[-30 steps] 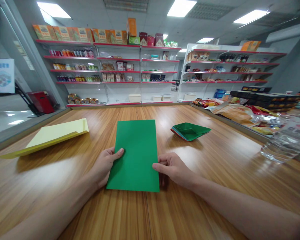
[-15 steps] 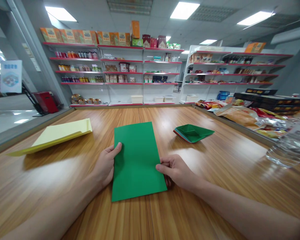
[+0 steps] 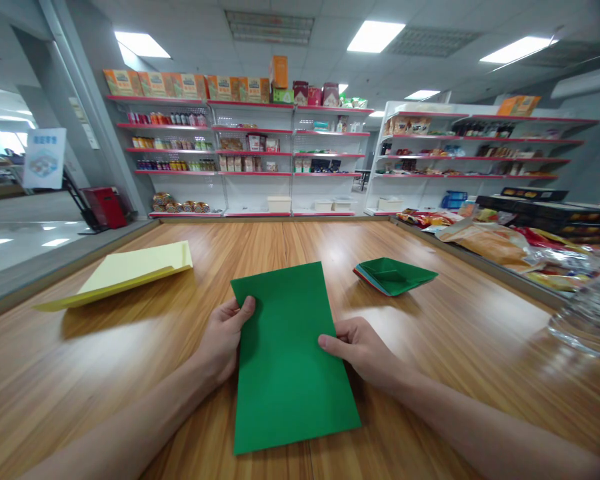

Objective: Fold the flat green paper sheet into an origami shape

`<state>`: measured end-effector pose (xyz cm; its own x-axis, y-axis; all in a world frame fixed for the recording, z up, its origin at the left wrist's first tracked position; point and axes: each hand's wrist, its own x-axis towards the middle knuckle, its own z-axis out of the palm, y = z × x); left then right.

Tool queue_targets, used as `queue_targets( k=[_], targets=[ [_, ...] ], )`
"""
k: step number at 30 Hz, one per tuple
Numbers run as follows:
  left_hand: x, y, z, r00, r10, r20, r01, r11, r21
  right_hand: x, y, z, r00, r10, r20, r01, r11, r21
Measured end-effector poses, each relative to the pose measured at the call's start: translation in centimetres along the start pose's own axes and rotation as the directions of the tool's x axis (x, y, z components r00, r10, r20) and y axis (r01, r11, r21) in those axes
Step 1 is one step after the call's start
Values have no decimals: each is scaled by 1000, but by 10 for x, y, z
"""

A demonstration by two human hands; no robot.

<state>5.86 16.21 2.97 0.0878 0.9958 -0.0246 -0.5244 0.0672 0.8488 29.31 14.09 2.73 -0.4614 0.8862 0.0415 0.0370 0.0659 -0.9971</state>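
Observation:
A plain green sheet of paper [image 3: 290, 373] is held up over the wooden table [image 3: 145, 400], its near end closest to me. My left hand [image 3: 230, 337] pinches its left edge near the top, thumb on the face and fingers behind. On the opposite edge, my right hand [image 3: 357, 347] grips about halfway down, its thumb also on top. Beyond my right hand lies a stack of folded coloured paper [image 3: 397, 275], green uppermost with blue and red edges below. To the left rests a pale yellow paper piece [image 3: 135, 270] with a folded, raised edge.
Packaged snacks [image 3: 485, 240] and black boxes [image 3: 555, 217] lie beyond the table's right rim. A clear plastic container [image 3: 593, 313] stands at the right edge. Stocked shelves [image 3: 250, 140] line the back, and a sign board [image 3: 45, 160] stands at far left.
The green paper has come nearer to me and looks larger, tilted slightly more. Both hands keep hold of it; my right hand now sits higher along its edge. The view has shifted slightly.

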Motion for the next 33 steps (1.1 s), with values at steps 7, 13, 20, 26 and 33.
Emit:
queue_targets(
  k=[7, 13, 20, 26, 33],
  targets=[
    [-7, -2, 10, 986, -131, 103, 120, 987, 105, 1, -1, 0, 994, 18, -109, -1, 989, 150],
    [-8, -5, 9, 998, 63, -26, -47, 911, 410, 1, 3, -1, 998, 24, -65, -17, 995, 99],
    [-16, 9, 16, 848, 523, -87, -288, 592, 752, -3, -1, 4, 1000, 13, -19, -15, 998, -59],
    [-11, 12, 15, 824, 565, -46, -286, 483, 828, -5, -4, 12, 998, -55, -17, 50, 978, -204],
    [6, 2, -7, 872, 486, -60, -197, 460, 866, -19, -33, -19, 798, -494, -346, 65, 640, -765]
  ],
)
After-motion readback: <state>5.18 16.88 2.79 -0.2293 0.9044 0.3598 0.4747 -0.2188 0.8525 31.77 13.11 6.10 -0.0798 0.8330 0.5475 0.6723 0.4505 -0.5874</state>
